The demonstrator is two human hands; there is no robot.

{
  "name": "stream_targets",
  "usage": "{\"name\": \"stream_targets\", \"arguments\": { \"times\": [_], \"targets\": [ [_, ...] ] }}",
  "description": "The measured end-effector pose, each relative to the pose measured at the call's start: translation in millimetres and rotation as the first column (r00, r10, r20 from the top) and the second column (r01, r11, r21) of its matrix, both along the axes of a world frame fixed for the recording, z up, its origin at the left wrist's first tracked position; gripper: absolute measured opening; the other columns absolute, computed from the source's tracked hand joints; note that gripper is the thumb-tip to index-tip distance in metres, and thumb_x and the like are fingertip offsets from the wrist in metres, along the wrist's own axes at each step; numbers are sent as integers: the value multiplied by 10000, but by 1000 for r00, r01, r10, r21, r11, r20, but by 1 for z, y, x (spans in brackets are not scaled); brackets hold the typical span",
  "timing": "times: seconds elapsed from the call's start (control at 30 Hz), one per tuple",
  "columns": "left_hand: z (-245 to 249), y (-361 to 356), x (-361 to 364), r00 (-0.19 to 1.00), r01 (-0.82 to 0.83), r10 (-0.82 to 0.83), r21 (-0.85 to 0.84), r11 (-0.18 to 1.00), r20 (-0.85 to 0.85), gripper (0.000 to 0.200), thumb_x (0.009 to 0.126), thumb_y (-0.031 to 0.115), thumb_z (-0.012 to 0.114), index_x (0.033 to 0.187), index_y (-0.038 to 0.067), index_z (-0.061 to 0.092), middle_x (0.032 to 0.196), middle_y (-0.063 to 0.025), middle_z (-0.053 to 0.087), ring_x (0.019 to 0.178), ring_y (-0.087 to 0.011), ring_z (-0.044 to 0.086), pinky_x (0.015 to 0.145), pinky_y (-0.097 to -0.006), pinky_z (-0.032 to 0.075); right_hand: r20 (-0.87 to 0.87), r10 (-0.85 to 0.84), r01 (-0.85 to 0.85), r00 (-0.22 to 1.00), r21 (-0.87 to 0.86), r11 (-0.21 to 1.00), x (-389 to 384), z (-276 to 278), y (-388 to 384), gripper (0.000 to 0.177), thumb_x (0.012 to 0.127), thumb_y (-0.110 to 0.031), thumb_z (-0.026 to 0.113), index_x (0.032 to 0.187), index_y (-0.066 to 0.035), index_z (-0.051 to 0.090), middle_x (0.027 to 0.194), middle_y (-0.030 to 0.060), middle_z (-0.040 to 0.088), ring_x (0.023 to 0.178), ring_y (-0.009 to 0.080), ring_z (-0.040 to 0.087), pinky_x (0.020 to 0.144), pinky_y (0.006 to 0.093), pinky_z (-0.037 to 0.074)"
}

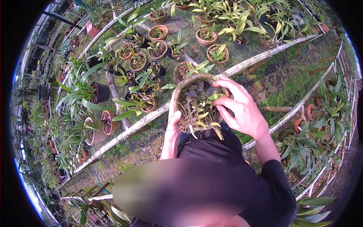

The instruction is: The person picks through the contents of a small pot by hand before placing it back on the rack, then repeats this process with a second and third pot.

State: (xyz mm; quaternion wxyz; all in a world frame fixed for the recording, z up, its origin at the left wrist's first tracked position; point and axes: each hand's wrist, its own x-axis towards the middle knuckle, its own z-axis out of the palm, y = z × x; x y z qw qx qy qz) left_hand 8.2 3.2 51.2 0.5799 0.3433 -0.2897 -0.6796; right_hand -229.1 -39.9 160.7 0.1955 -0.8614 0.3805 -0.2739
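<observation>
A round plant pot [176, 99] with a worn, mossy rim is held up in front of my body. My left hand [174, 122] grips its left wall, the fingers hidden behind the pot. Dark chunky potting material [202, 90] fills the far part. At the near side, an orchid-like plant [200, 118] with yellowish-green stems and pale tangled roots leans over the rim. My right hand [242, 108] reaches over the right rim, thumb and forefinger closed together beside a small green leaf [215, 96]. What lies between those fingertips is too small to make out.
Beyond the pot, a wire-mesh bench [193, 53] with a pale edge bar [261, 56] carries several potted plants, including a clay pot [218, 54] and a tipped black pot [100, 93]. Another plant bench [302, 151] stands at right. Mossy ground [280, 89] runs between them.
</observation>
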Motion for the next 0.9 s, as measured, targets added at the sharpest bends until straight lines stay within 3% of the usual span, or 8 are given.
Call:
{"name": "stream_targets", "arguments": {
  "times": [0.13,0.3,0.5,0.6,0.9],
  "targets": [
    [-1,-4,-1,995,8,-3,-46,999,96,1100,790,509,732,1596,34,154,1606,-176,269,1476,-290,313,1215,-439,273,-58,-2,1,998,-22,1000,6,-2,2,190,788,-31,690,971,-60,729,1425,168,509,1400,389,423,1146,492,363],
    [-7,0,0,998,-9,9,-2,1000,68,1099,796,501,731,1598,33,144,1610,-178,261,1472,-297,323,1201,-443,305,-102,-22,17,995,-55,998,12,-6,5,271,769,-31,695,1034,-73,737,1450,170,489,1407,402,410,1158,499,348],
    [-27,1,2,999,-26,27,-33,999,29,1068,827,458,724,1602,34,124,1628,-166,231,1485,-292,298,1205,-438,294,-177,-154,156,972,2,988,25,-16,14,347,761,-12,680,1106,-20,721,1463,215,440,1405,421,390,1147,510,347],
    [-35,-5,3,999,7,-4,-100,995,35,1059,843,434,719,1607,37,102,1642,-159,206,1501,-281,267,1217,-428,266,-210,-164,164,964,-15,986,28,-20,12,326,796,-28,640,1112,25,705,1446,270,419,1408,442,357,1128,539,359],
    [-34,-4,2,996,9,2,-121,993,84,986,887,351,696,1611,56,96,1647,-158,194,1512,-280,244,1222,-430,253,-158,-100,118,982,110,987,23,-22,1,267,799,-18,701,1063,18,708,1370,233,457,1324,402,422,1064,482,395]
  ]
}}
